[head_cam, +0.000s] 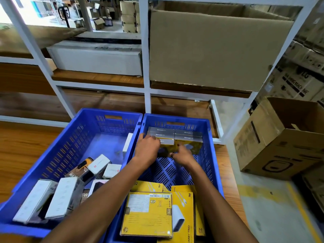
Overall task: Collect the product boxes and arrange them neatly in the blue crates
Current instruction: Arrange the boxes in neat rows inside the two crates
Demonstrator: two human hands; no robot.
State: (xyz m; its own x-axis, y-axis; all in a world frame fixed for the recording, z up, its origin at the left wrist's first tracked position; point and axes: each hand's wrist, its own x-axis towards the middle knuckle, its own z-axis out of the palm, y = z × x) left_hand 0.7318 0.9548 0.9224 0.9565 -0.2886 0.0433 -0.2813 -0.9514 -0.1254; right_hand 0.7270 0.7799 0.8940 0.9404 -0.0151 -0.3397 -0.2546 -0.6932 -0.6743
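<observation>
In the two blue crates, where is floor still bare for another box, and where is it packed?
Right crate: bare slatted floor mid-crate, between the far stack of boxes, where both hands work, and the near yellow boxes. Left crate: far half bare apart from one white box against its right wall; near half crowded with loose boxes.

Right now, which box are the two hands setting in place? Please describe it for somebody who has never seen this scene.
Find the right blue crate of the two side by side. At its far end stands a neat stack of boxes with silver tops. The box is the yellow one at the stack's front, between the left hand and right hand; its neighbours show only silver.
</observation>
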